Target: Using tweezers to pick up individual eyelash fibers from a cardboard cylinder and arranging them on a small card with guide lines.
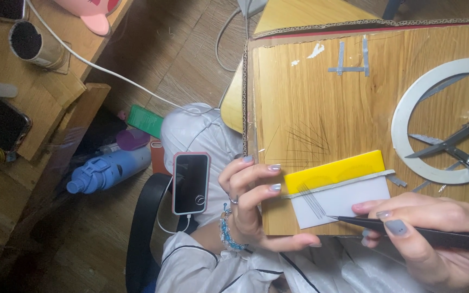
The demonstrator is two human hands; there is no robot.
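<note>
Fingers (259, 187) on yellow-white card (337, 187), tweezers (408, 230)

Wood-plank floor (185, 49) runs beneath, a wooden shelf unit (39, 97) left of it, dark chair (142, 228) nearby.

Home room, hobby corner — wood floor (180, 59), cluttered low wooden table (39, 103) upper left, pink plush (90, 12), water bottle (107, 169) on floor.
</note>
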